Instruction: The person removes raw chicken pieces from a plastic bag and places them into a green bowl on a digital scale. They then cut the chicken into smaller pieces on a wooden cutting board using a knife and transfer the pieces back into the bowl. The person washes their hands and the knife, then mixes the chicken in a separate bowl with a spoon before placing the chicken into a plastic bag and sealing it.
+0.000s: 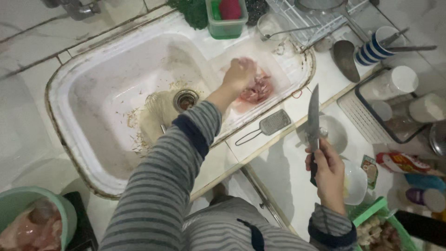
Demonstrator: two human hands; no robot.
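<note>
My left hand [239, 74] reaches across the white sink [116, 56] and closes on pink raw meat [258, 89] lying in a clear plastic bag on the sink's right rim. My right hand [328, 171] grips the dark handle of a kitchen knife [313, 114], its blade pointing up and away over the counter. Both arms wear grey striped sleeves with dark cuffs.
A small grater [269, 125] lies on the counter edge. White bowls [355, 182] sit near the knife hand. A striped mug [378, 44], a dish rack [320, 18] and a green tub [226, 23] stand behind. A green bowl of meat [28, 221] sits at lower left.
</note>
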